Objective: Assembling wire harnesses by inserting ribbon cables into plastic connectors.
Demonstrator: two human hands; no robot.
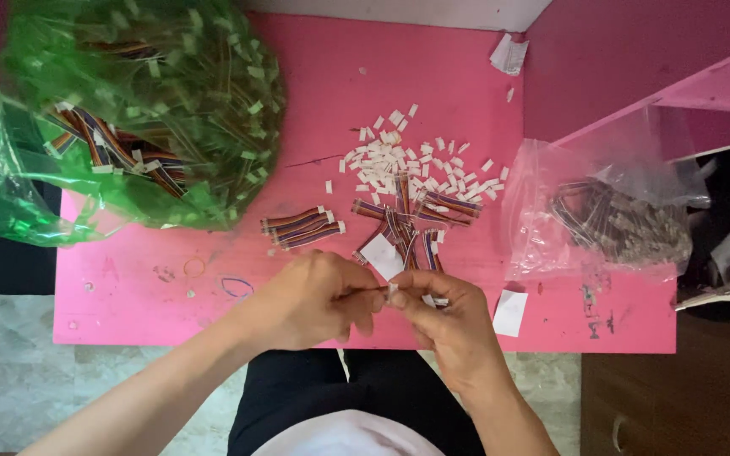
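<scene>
Pinching small white plug (393, 290) & wire end between L hand (318, 297), R hand (448, 319) over pink table (128, 279); best kept square, fingertips close, pushed gently.

Bright pink table (466, 76); translucent green bag (128, 118) at upper left stuffed with rainbow-striped ribbon cables (302, 228); white connector housings (416, 165) scattered mid-frame; clear bag (601, 211) at right, greyish cables inside; blue rubber band (236, 287) at lower left

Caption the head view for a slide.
Both hands, left hand and right hand, pinch a small connector over a pink table.
</scene>
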